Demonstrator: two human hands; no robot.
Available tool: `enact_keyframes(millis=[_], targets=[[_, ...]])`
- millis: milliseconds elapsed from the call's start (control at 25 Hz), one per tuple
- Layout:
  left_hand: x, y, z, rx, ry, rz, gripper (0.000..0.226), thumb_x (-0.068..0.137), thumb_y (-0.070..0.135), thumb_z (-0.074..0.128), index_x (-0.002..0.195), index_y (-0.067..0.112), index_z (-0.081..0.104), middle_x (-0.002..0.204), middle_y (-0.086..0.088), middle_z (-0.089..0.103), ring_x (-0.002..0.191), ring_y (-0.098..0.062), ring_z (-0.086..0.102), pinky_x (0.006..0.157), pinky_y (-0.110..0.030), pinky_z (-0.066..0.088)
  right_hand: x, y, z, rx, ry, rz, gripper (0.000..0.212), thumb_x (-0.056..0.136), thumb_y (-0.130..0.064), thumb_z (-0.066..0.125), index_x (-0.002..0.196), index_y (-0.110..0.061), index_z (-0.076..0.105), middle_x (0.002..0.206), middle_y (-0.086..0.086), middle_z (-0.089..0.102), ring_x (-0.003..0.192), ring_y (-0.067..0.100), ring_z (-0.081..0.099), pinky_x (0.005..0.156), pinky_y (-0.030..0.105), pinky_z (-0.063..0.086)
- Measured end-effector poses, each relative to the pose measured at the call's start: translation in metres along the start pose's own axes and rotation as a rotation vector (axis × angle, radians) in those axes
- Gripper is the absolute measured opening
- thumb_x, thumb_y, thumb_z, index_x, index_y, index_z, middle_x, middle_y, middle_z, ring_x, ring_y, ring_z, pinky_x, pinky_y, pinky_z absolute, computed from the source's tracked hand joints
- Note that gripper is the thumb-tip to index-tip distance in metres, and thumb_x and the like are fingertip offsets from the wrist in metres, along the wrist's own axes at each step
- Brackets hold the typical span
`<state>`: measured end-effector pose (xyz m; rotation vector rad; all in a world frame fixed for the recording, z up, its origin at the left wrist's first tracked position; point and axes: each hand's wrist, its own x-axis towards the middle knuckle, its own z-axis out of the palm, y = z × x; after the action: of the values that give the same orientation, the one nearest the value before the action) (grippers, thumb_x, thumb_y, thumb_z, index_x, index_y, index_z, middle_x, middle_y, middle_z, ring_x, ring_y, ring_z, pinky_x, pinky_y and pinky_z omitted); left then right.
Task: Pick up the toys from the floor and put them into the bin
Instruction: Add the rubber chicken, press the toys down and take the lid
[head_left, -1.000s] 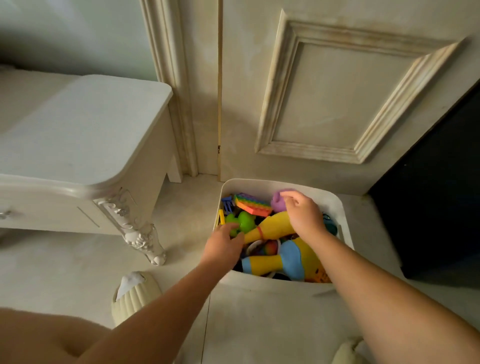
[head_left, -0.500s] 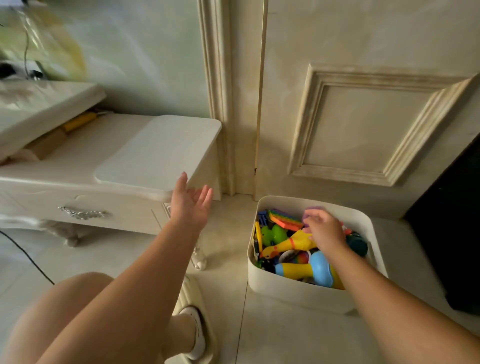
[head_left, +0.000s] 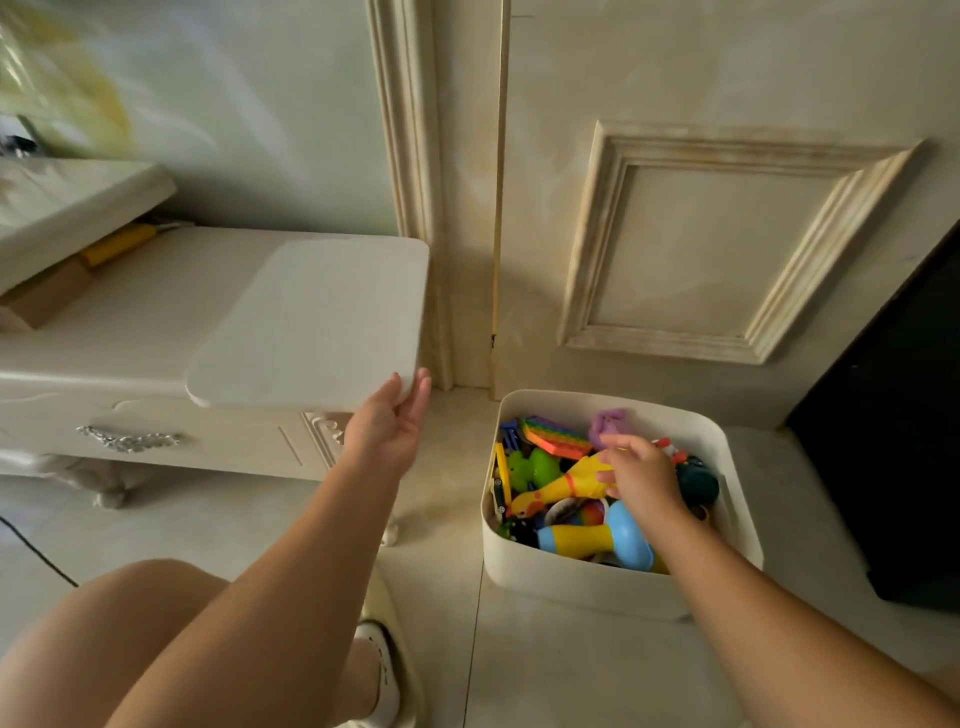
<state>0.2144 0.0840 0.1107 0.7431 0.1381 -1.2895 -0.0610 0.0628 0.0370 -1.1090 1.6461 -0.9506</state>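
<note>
A white bin (head_left: 618, 587) stands on the floor by the door, filled with several toys: a yellow rubber chicken (head_left: 561, 483), a rainbow pop toy (head_left: 553, 436), a green toy (head_left: 530, 467), a purple toy (head_left: 608, 423) and a blue-and-yellow toy (head_left: 597, 538). My right hand (head_left: 641, 478) rests over the toys inside the bin, fingers loosely spread, holding nothing. My left hand (head_left: 389, 426) reaches up to the near right corner of a flat white lid (head_left: 311, 322) lying on the low cabinet. Its fingertips touch that corner; no grip shows.
The low cream cabinet (head_left: 156, 447) with carved legs stands left of the bin. A panelled door (head_left: 727, 208) is behind it and a black object (head_left: 893, 441) on the right. My knee and slippered foot (head_left: 384, 675) are below; a cable (head_left: 31, 551) lies far left.
My left hand left the bin, swung left and upward, and now touches the lid's corner on the cabinet. My right hand stayed over the toys. The view turned left.
</note>
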Motion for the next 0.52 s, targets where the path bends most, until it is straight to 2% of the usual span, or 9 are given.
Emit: enact_keyframes(millis=[120, 240, 400, 480, 520], targets=[[-0.009, -0.019, -0.022, 0.087, -0.139, -0.114, 0.016, 0.093, -0.002, 0.055, 0.109, -0.005, 0.054, 0.107, -0.023, 0.065, 0.091, -0.031, 0.072, 0.068, -0.031, 0.061, -0.001, -0.003, -0.002, 0.031, 0.030, 0.009, 0.022, 0.094, -0.016, 0.047, 0.105, -0.020, 0.066, 0.095, 0.003, 0.066, 0.073, 0.019, 0.065, 0.068, 0.035, 0.053], [-0.018, -0.034, -0.040, 0.213, -0.237, -0.242, 0.019, 0.086, -0.001, 0.059, 0.105, -0.005, 0.057, 0.103, -0.022, 0.070, 0.098, -0.030, 0.071, 0.067, -0.030, 0.061, -0.002, -0.005, -0.008, 0.062, 0.058, 0.030, 0.024, 0.096, -0.018, 0.041, 0.105, -0.023, 0.063, 0.099, 0.006, 0.068, 0.072, 0.021, 0.066, 0.075, 0.043, 0.054], [-0.023, -0.040, -0.056, 0.493, -0.308, -0.438, 0.038, 0.075, -0.001, 0.066, 0.112, -0.007, 0.058, 0.111, -0.022, 0.069, 0.098, -0.031, 0.070, 0.074, -0.032, 0.061, -0.002, -0.006, -0.023, 0.173, 0.158, 0.065, 0.025, 0.101, -0.028, 0.036, 0.115, -0.016, 0.054, 0.107, 0.015, 0.067, 0.067, 0.021, 0.064, 0.058, 0.032, 0.051], [-0.025, -0.041, -0.061, 0.637, -0.321, -0.533, 0.041, 0.074, -0.002, 0.066, 0.114, -0.006, 0.059, 0.109, -0.023, 0.069, 0.093, -0.032, 0.072, 0.072, -0.034, 0.061, 0.000, -0.007, -0.033, 0.248, 0.236, 0.075, 0.040, 0.102, -0.036, 0.031, 0.131, -0.014, 0.045, 0.119, 0.017, 0.063, 0.083, 0.028, 0.067, 0.065, 0.036, 0.055], [-0.026, -0.042, -0.063, 0.716, -0.330, -0.571, 0.044, 0.074, -0.002, 0.067, 0.117, -0.005, 0.058, 0.108, -0.023, 0.069, 0.090, -0.031, 0.072, 0.072, -0.034, 0.061, 0.001, -0.006, -0.038, 0.273, 0.292, 0.085, 0.047, 0.101, -0.042, 0.030, 0.140, -0.017, 0.037, 0.128, 0.016, 0.058, 0.097, 0.031, 0.065, 0.075, 0.042, 0.057]])
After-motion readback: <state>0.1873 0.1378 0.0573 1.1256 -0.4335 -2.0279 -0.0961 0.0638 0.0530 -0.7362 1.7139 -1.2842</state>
